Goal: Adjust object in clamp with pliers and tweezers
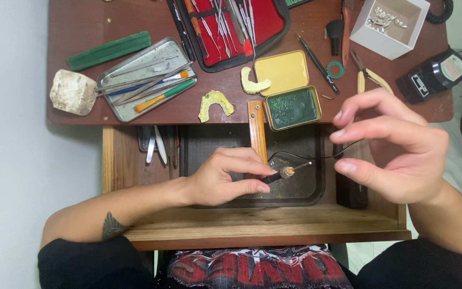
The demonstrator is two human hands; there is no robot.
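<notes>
I see the left hand [225,179] pinched on a corded wax-carving pen [283,172], thumb and index closed on its dark grip. The pen lies nearly level, metal tip pointing right, over a dark tray [316,187] set in the open wooden drawer [263,225]. A thin black cord [316,156] arcs from the pen toward the right.

Right hand [397,147] floats above the drawer's right side, fingers spread and curled, thumb apart from the index, holding nothing. It sits near the pen tip but not touching it.

On the brown desk [81,32] above: an open tin, its base [293,108] filled with green wax and its yellow lid [285,72] just beside it. Two dental casts, a yellowish arch [215,104] and a paler one [253,82], lie left of the tin. A metal tray of hand instruments [145,77], a green wax stick [109,51] and a whitish stone block [72,92] sit far left. A red-lined instrument case [231,27] is top centre, a white box [389,27] top right.
</notes>
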